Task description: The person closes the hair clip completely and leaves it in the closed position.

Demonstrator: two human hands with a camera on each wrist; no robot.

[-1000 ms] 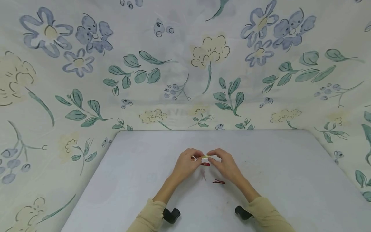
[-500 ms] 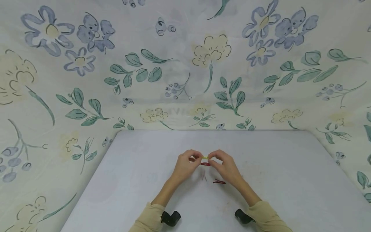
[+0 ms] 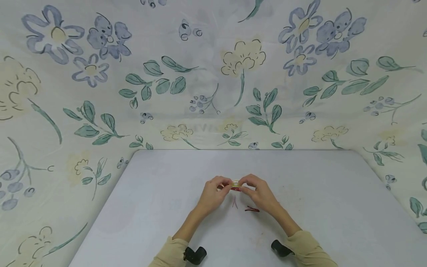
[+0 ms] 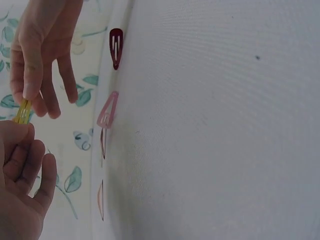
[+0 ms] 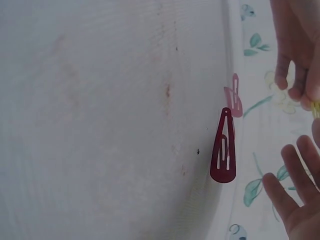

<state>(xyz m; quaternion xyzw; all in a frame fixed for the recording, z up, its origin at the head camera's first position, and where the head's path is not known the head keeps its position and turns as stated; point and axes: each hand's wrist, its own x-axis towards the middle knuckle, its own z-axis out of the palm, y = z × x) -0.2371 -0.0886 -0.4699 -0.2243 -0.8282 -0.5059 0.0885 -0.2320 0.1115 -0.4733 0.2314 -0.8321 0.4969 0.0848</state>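
Observation:
A small yellow snap hair clip [image 3: 235,183] is pinched at its two ends between both hands, over the middle of the table. My left hand [image 3: 212,193] grips its left end between thumb and fingers. From the other side, my right hand [image 3: 259,190] pinches the right end. In the left wrist view the yellow clip's slotted frame [image 4: 23,112] shows between the fingertips. A red hair clip [image 3: 235,189] appears just below it in the head view, partly covered. Closer to me lie a pink hair clip [image 3: 235,202] and a dark red one [image 3: 252,209].
The white table [image 3: 160,193] meets a floral cloth [image 3: 200,92] at the back and sides. Thin edge-on clips [image 4: 101,200] show near the table's edge in the left wrist view. Black wrist cameras [image 3: 195,256] sit at both sleeves.
Both hands have come slightly down and nearer with the yellow clip, which now overlaps the red clip in the head view. The yellow clip shows more of its face. The clips on the table stayed put.

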